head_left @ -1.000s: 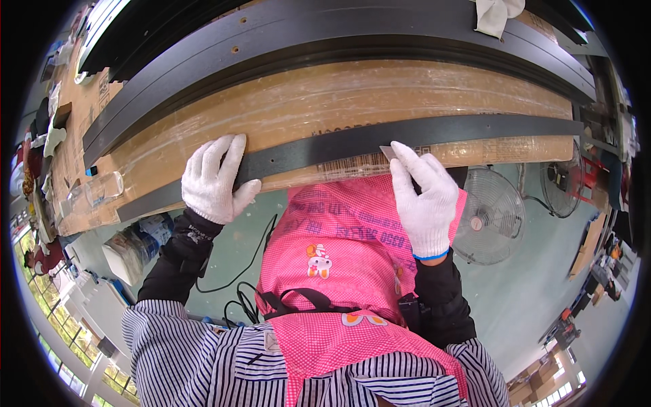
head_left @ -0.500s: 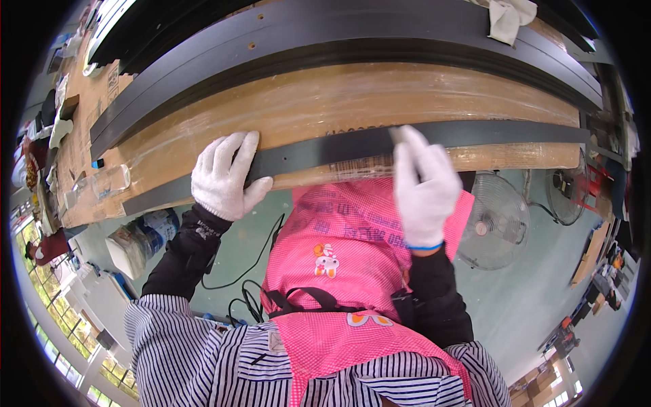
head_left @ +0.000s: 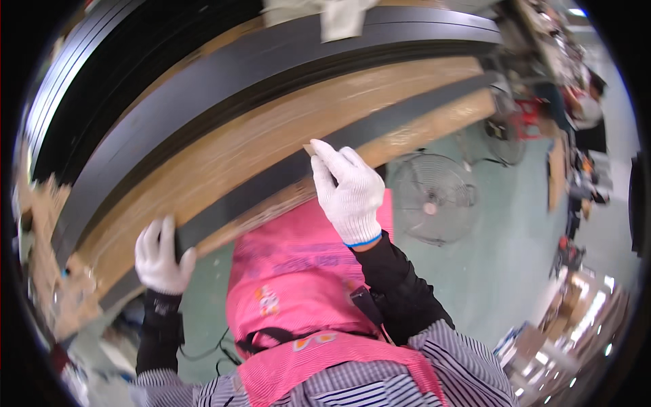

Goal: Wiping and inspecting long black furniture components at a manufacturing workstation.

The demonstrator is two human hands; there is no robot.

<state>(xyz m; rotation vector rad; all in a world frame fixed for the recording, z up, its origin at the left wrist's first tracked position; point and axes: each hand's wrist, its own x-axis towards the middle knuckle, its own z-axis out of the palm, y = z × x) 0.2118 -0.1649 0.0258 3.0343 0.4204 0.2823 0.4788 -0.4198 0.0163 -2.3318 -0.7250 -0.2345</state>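
A long, flat dark grey strip (head_left: pixel 254 192) lies slantwise along the near edge of a brown, film-wrapped work surface (head_left: pixel 224 146). My left hand (head_left: pixel 163 258), in a white knit glove, grips the strip toward its left end, fingers over the top and thumb at the near side. My right hand (head_left: pixel 349 186), gloved the same way, is closed in a pinch over the strip's middle. Between its fingertips shows the edge of a small, thin tan piece (head_left: pixel 308 148), mostly covered by the glove; its kind cannot be made out.
Larger dark grey boards (head_left: pixel 203 85) lie stacked on the far side, with a white cloth (head_left: pixel 342 19) draped over them. A round floor fan (head_left: pixel 434 200) stands right of my apron. Another person (head_left: pixel 584 105) and a red stool (head_left: pixel 527 121) are farther right.
The view has turned, so the strip and boards now slope up to the right. My right hand, blurred before, sits a bit closer to my left hand. The left keeps its hold on the strip.
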